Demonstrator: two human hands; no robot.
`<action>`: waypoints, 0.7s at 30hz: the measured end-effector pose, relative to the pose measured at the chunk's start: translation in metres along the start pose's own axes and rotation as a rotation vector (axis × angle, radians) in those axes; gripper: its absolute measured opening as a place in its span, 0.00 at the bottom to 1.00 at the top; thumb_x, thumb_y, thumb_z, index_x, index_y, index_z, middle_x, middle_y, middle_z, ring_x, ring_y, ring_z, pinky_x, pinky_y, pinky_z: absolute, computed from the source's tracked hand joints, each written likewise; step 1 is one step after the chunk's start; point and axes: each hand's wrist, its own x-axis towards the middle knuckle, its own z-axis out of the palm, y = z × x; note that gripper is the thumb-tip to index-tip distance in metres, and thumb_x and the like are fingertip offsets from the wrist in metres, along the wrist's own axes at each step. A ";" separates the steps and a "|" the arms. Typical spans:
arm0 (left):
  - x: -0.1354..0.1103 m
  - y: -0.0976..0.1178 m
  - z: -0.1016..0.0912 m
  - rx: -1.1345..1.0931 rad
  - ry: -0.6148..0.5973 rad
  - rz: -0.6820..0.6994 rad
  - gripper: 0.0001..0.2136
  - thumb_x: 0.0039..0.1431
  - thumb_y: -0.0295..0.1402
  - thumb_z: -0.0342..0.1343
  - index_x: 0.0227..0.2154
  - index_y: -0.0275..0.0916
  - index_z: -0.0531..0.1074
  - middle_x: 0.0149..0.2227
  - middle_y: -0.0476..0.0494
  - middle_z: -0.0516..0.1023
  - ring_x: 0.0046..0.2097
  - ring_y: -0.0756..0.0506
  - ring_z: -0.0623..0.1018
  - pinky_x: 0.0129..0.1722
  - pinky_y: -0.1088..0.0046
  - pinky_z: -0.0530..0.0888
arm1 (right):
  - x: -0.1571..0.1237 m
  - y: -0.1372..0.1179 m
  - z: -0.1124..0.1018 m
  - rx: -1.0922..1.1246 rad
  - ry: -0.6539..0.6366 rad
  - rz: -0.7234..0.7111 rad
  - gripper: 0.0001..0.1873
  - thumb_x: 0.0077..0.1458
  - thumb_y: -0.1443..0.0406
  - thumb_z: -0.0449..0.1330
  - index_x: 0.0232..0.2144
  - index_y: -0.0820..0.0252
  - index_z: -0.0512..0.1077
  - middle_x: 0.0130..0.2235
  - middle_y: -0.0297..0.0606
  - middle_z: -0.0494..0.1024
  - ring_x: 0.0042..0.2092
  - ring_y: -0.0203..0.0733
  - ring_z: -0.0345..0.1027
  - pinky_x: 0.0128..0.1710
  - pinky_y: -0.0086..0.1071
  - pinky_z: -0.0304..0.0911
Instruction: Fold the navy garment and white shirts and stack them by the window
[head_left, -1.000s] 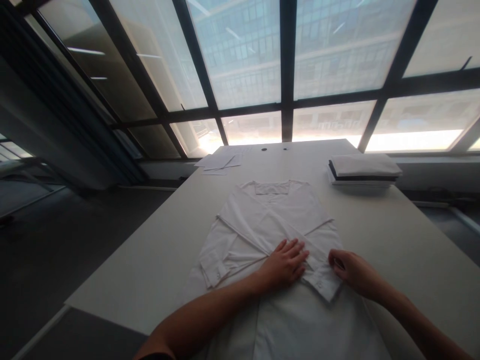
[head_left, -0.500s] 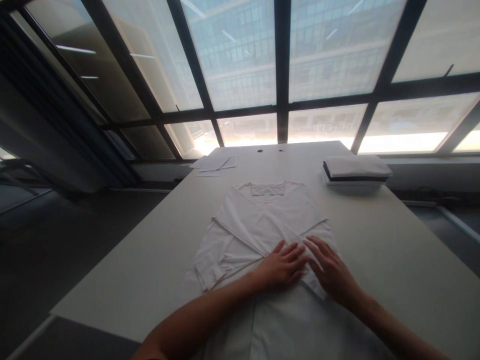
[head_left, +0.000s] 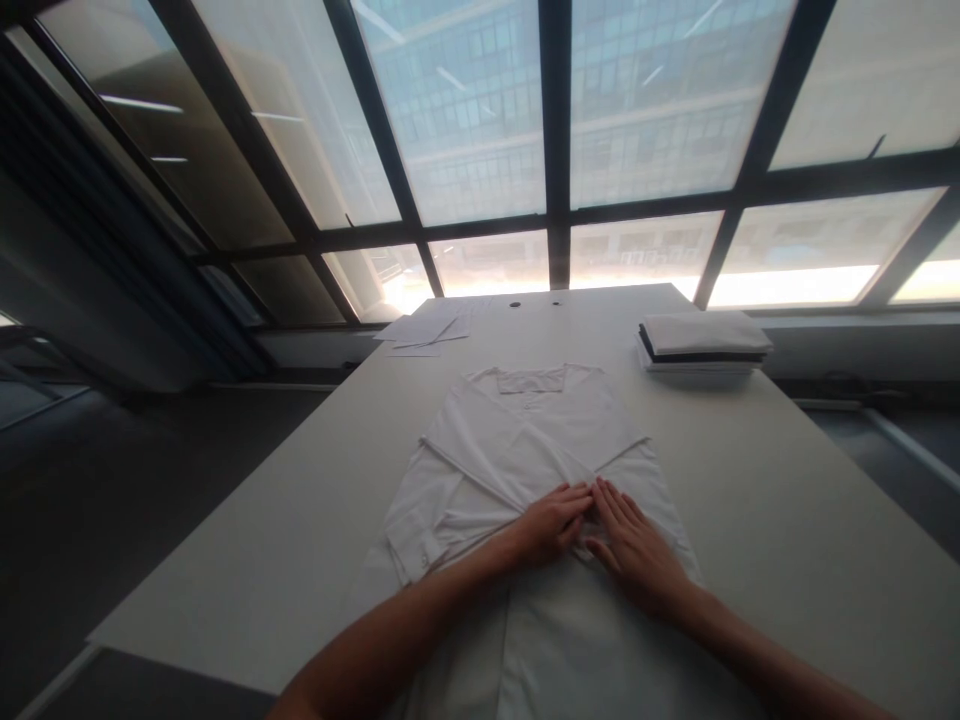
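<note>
A white long-sleeved shirt lies stretched out on the table, its collar end away from me. Both sleeves are folded inward over the body, and the left cuff rests near the shirt's left edge. At the middle of the shirt, my left hand has its fingers bent and drawn together on the fabric of the other sleeve, whose end is hidden beneath the hands. My right hand lies flat on the cloth beside it, fingers extended, its fingertips meeting those of the left.
The white table reaches to the window wall. Loose white papers lie at its far left. A stack of folded white and dark cloth sits at the far right. A dark curtain hangs on the left.
My left hand has shifted slightly left and its spread fingers have curled together. My right hand has moved left too, and the right sleeve's cuff has been drawn inward under the hands.
</note>
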 end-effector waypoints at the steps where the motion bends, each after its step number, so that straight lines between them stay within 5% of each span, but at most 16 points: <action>1: 0.001 -0.001 0.002 0.030 0.054 -0.059 0.26 0.69 0.29 0.44 0.69 0.40 0.56 0.69 0.40 0.61 0.70 0.45 0.59 0.70 0.60 0.56 | 0.000 0.000 0.002 -0.008 0.005 0.005 0.39 0.68 0.48 0.48 0.72 0.66 0.49 0.72 0.50 0.51 0.73 0.50 0.40 0.70 0.49 0.47; 4: 0.001 -0.003 0.011 0.202 0.112 -0.169 0.26 0.70 0.32 0.43 0.69 0.36 0.55 0.70 0.36 0.59 0.72 0.42 0.54 0.70 0.54 0.52 | 0.000 0.001 0.005 -0.017 0.000 -0.006 0.38 0.68 0.49 0.48 0.71 0.65 0.53 0.72 0.50 0.50 0.73 0.51 0.41 0.70 0.50 0.46; 10: -0.001 -0.011 0.017 0.386 0.032 -0.159 0.28 0.72 0.43 0.41 0.70 0.37 0.54 0.72 0.37 0.54 0.72 0.40 0.53 0.70 0.52 0.53 | 0.000 0.003 -0.001 0.008 -0.004 -0.028 0.34 0.68 0.52 0.50 0.71 0.60 0.54 0.72 0.49 0.50 0.72 0.52 0.42 0.69 0.50 0.47; 17: -0.007 -0.024 0.020 0.487 0.170 -0.375 0.37 0.69 0.52 0.42 0.70 0.27 0.51 0.71 0.24 0.50 0.72 0.31 0.49 0.67 0.46 0.54 | -0.004 0.000 -0.006 -0.018 -0.009 -0.095 0.35 0.67 0.49 0.51 0.70 0.56 0.56 0.72 0.47 0.49 0.73 0.54 0.39 0.69 0.54 0.44; 21: -0.006 -0.022 0.012 0.466 0.053 -0.264 0.33 0.71 0.49 0.41 0.70 0.31 0.52 0.71 0.28 0.51 0.73 0.35 0.49 0.69 0.47 0.50 | -0.004 0.012 -0.002 -0.044 0.025 0.062 0.36 0.67 0.47 0.48 0.68 0.63 0.60 0.70 0.51 0.55 0.72 0.56 0.42 0.69 0.58 0.43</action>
